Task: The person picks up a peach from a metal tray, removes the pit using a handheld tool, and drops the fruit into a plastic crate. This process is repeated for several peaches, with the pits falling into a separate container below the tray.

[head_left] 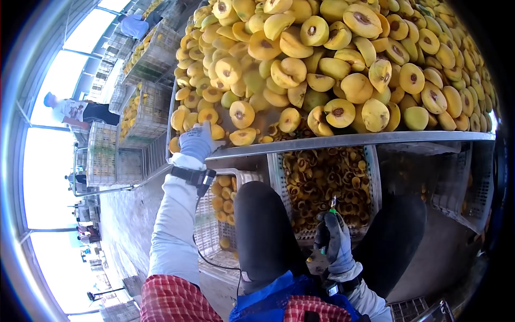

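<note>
My left hand [197, 141], in a pale glove, reaches over the near left corner of a metal table [343, 141]. Its thumb is spread away from the fingers, which are beside halved yellow peaches [242, 114]; no fruit shows clearly in its grip. In front of my lap, my right hand [338, 244], gloved in grey and black, is closed around a small green-handled tool with a pointed metal tip [333, 203]. The tip points up and away from me. Many peach halves are heaped on the table, several with pits or reddish hollows showing.
Under the table edge stands a crate [375, 185] of brown-orange fruit scraps. Left of my knee, a white crate [204, 236] holds peach pieces, with a black cable [214, 264] hanging nearby. Stacked crates [104, 155] and a person [80, 111] are further left.
</note>
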Available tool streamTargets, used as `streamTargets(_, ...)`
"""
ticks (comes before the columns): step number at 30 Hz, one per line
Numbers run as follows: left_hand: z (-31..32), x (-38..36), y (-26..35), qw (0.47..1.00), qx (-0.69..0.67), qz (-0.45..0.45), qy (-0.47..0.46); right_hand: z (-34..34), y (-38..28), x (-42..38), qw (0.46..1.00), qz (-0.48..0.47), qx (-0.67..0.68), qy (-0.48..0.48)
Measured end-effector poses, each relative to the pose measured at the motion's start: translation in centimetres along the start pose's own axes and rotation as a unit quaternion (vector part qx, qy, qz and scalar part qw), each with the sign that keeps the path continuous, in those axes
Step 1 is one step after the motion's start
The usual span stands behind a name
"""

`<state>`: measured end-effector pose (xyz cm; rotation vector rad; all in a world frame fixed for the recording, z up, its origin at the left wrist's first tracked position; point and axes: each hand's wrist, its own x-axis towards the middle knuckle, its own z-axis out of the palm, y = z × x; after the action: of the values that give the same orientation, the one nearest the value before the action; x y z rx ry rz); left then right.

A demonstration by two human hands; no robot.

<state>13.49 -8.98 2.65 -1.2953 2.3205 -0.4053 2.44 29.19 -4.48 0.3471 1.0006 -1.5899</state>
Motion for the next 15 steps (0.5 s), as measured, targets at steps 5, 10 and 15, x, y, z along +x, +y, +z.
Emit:
streamTargets(5,-2.1,2.8,1.8,0.993,-0.048,0.042,0.094,0.3,-0.3,0.1,0.999,0.003,0.023,0.033)
streamTargets(10,0.5,7.1,4.8,0.911,-0.362,0.167,0.102,0.5,0.1,0.3,0.999,0.015,0.032,0.021)
streamTargets(15,-0.3,5.1,5.7,0.785,-0.611,0.092,-0.051,0.4,-0.1,0.0,1.0,-0.005,0.006,-0.01)
